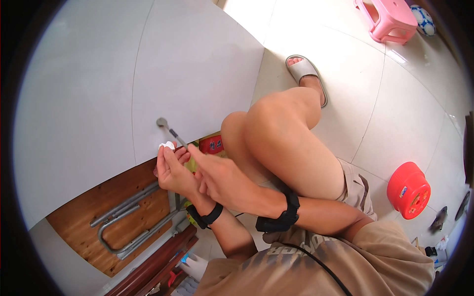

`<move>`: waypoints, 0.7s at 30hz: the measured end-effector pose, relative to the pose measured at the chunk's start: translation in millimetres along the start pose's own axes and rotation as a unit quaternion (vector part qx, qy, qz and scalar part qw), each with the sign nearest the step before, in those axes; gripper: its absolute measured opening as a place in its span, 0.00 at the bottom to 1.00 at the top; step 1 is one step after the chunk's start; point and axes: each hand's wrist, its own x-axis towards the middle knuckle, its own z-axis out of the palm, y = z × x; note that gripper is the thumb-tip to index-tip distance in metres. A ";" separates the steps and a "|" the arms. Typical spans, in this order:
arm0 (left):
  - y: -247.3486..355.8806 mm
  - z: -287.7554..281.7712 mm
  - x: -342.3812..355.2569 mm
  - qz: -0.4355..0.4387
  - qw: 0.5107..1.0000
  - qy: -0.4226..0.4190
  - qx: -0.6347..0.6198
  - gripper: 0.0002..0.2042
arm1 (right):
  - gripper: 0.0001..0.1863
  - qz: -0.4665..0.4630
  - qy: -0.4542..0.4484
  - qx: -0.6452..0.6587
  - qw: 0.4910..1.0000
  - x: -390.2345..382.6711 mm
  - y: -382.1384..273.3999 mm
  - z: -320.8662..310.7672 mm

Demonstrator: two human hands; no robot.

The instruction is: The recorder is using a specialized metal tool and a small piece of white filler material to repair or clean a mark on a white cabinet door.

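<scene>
My left hand (pixel 174 171) is raised beside a large white panel (pixel 192 74), pinching a small white piece (pixel 168 145) whose kind I cannot make out. Just right of it, my right hand (pixel 217 178) is closed round a slim tool with a round grey head (pixel 162 123) and a dark band on its shaft. The tool points up and left, and its head shows in front of the panel. Fingers cover the lower end of the handle. I cannot tell whether the head touches the panel.
Below the panel are a brown wooden board (pixel 74 217) and bent grey metal tubes (pixel 129 241). My bent knees (pixel 269 123) are close on the right. A red plastic stool (pixel 409 190), a pink stool (pixel 392 19) and a blue-white ball (pixel 423 20) rest on the tiled floor.
</scene>
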 end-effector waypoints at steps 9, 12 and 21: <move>-4.6 -5.3 -2.9 0.006 1.000 0.004 0.012 0.17 | 0.29 0.021 0.014 0.029 0.999 6.2 -6.3 -8.2; -7.1 -9.3 -1.9 0.007 1.000 0.006 0.020 0.18 | 0.28 0.010 0.022 -0.006 1.000 5.0 -0.9 -8.1; -6.4 -4.4 -3.1 0.016 0.999 0.010 0.036 0.18 | 0.27 0.049 0.038 -0.016 0.998 9.2 4.6 -4.3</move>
